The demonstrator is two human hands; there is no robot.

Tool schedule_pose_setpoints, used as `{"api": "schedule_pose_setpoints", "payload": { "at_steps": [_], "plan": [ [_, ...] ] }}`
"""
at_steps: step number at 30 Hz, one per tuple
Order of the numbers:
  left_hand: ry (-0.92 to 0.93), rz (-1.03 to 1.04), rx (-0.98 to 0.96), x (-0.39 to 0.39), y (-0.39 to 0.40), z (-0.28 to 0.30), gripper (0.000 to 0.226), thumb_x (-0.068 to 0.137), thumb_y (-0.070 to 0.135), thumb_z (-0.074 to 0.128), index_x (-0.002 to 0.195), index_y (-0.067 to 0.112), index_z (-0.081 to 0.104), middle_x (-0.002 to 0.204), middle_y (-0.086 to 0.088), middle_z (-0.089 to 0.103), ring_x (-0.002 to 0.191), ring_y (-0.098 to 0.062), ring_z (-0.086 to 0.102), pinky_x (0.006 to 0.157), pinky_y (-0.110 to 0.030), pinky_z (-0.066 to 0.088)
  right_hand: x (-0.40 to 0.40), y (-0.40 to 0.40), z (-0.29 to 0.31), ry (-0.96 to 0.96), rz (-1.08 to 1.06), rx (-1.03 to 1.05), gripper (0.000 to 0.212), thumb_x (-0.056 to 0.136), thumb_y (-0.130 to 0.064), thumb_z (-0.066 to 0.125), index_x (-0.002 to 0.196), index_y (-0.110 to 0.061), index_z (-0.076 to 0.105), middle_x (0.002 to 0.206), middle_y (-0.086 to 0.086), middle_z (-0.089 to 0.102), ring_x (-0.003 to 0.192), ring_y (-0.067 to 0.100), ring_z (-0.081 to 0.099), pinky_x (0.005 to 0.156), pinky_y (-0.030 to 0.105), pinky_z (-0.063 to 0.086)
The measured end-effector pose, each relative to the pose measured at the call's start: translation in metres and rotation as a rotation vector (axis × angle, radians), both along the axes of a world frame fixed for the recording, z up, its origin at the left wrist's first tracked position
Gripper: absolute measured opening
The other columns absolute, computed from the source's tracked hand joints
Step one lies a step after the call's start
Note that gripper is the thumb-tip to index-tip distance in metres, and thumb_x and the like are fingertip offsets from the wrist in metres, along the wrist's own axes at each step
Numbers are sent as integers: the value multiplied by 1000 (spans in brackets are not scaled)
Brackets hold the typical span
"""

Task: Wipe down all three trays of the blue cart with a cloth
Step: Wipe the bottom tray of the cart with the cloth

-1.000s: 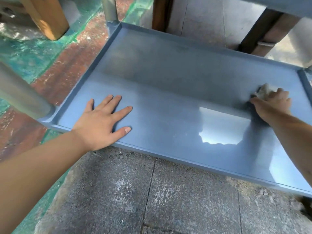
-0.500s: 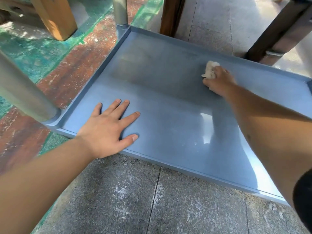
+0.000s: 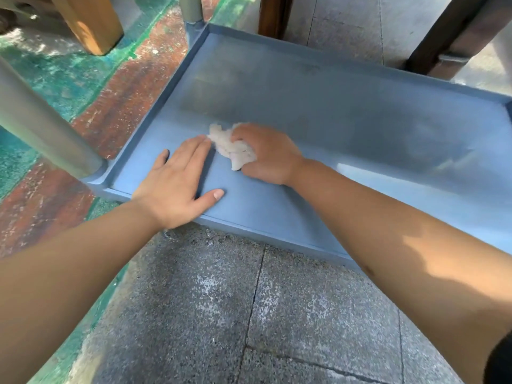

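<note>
Gripping the white cloth with our right hand, we press it down on the floor of the blue tray, with our fingers curled around the crumpled bundle. The cloth sticks out from the hand on its left side, and its far tip is just beside the fingertips of our left hand, almost touching them. Our left hand lies flat on the tray with straight fingers held close together and the thumb spread away to the right; its wrist crosses the near rim of the tray. Left of this hand, a gray post of the cart stands at the tray's near corner, and another post rises at the far corner. Beyond the right hand the tray surface looks dull and shaded. Below our forearms there is gray stone paving, and left of the tray a worn floor painted green and red.
</note>
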State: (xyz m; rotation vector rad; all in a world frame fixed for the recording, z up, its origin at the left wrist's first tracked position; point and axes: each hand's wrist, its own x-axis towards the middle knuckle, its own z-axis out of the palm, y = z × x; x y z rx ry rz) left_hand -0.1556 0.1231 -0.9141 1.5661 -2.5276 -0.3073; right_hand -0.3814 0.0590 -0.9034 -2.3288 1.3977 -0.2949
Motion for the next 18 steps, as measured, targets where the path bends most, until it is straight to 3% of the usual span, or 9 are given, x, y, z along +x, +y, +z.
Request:
{"api": "schedule_pose_setpoints", "payload": {
  "at_steps": [2, 4, 6, 9, 11, 14, 18],
  "plan": [
    [-2, -12, -9, 2, 3, 1, 92, 85, 70, 33, 153, 13, 10, 161, -8, 17, 147, -22, 16, 115, -57, 21, 6, 17, -1, -6, 88, -23, 59, 64, -38, 59, 121, -20, 57, 131, -1, 57, 121, 20, 51, 85, 20, 31],
    [-29, -24, 6, 4, 3, 2, 91, 86, 71, 31, 153, 13, 12, 160, -9, 21, 147, -23, 17, 115, -56, 20, 12, 32, 1, 7, 179, -47, 55, 66, -35, 62, 118, -19, 58, 128, 2, 59, 121, 23, 52, 95, 29, 39],
    [-80, -50, 9, 7, 4, 2, 87, 86, 71, 27, 152, 15, 17, 157, -8, 28, 147, -23, 20, 114, -57, 19, 18, 47, 1, 45, 298, -100, 43, 69, -26, 67, 110, -16, 59, 116, 3, 61, 113, 26, 55, 92, 38, 44],
    [-136, -67, -4, 8, 3, 2, 87, 85, 73, 21, 152, 16, 20, 159, -5, 28, 147, -22, 20, 114, -57, 18, 9, 54, 7, 117, 354, -158, 37, 71, -21, 64, 108, -20, 58, 110, -1, 61, 105, 26, 54, 80, 33, 42],
    [-142, -56, 0, 8, 2, 3, 88, 85, 73, 18, 152, 16, 20, 160, -4, 25, 148, -21, 19, 115, -56, 17, -13, 48, 17, 91, 184, -133, 37, 72, -26, 62, 108, -29, 55, 109, -5, 61, 103, 26, 57, 75, 32, 42],
    [-150, -63, -8, 9, 1, 1, 87, 86, 73, 16, 152, 17, 23, 161, -3, 22, 148, -20, 17, 115, -56, 16, -86, 39, 26, 18, -262, -57, 49, 74, -31, 59, 121, -34, 51, 122, 1, 61, 112, 32, 56, 86, 36, 45],
    [-170, -65, -24, 8, 1, 0, 85, 86, 72, 18, 150, 16, 28, 160, -4, 23, 147, -21, 18, 115, -57, 17, -211, 81, 30, 228, -593, 52, 64, 72, -42, 62, 133, -28, 48, 133, 11, 58, 122, 34, 52, 98, 39, 42]
  ]
}}
